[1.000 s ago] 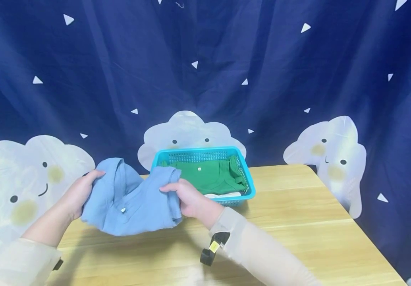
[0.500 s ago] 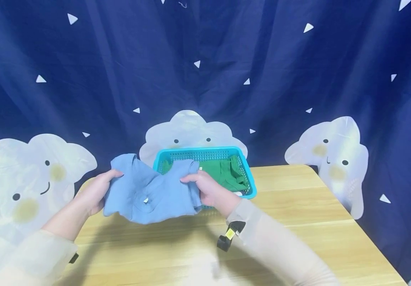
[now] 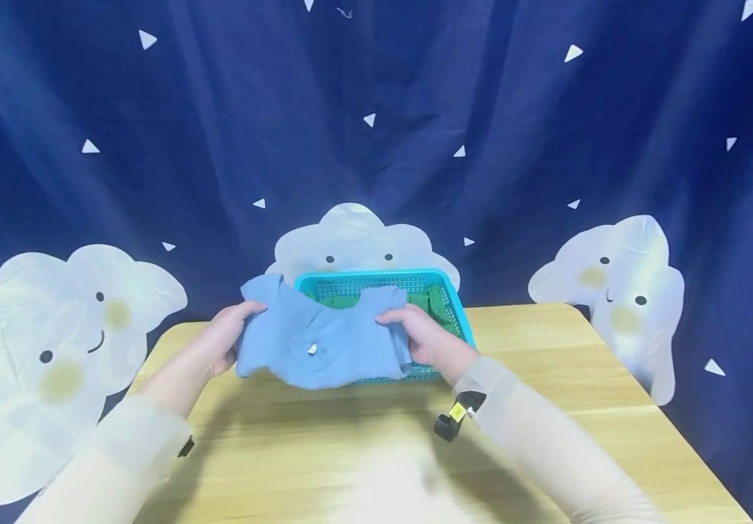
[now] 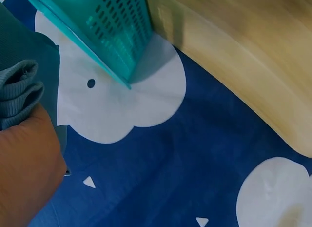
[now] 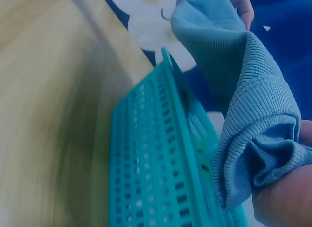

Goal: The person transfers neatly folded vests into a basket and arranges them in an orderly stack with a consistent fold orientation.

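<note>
Between both hands hangs a folded light-blue garment point(image 3: 330, 342) with a small white tag, held above the table in front of the basket. My left hand point(image 3: 227, 336) grips its left edge, thumb on top. At the opposite edge my right hand point(image 3: 423, 335) pinches the folded layers; ribbed cloth point(image 5: 265, 110) bunches there in the right wrist view. Behind and partly under the garment stands a turquoise perforated basket point(image 3: 457, 309). Green cloth point(image 3: 438, 306) lies inside it, mostly hidden by the blue garment.
The basket rests near the far edge of a light wooden table point(image 3: 546, 393). A dark-blue curtain point(image 3: 514, 94) with white clouds and triangles hangs right behind. Black wrist camera point(image 3: 457, 416) sits on the right sleeve.
Both hands have carried the blue garment to the right and slightly away, so it now covers much of the basket's front and the green cloth. The grip looks the same.
</note>
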